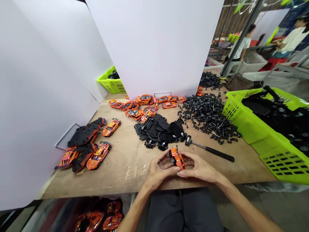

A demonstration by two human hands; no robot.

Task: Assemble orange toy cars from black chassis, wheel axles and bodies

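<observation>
Both my hands meet at the front edge of the wooden table (125, 167). My left hand (158, 172) and my right hand (200, 169) are closed around one orange toy car (177, 158), held tilted with a black wheel showing on its left side. Just beyond the hands lies a heap of black chassis plates (160, 130). A small hammer (209, 149) with a black handle lies to the right of that heap, close to my right hand.
A pile of black wheels on axles (210, 117) spreads at the right. A green basket (267, 135) of black parts stands at the far right. Orange car bodies (145, 104) lie at the back, more cars (91, 151) at the left. White boards wall the back and left. People sit beyond.
</observation>
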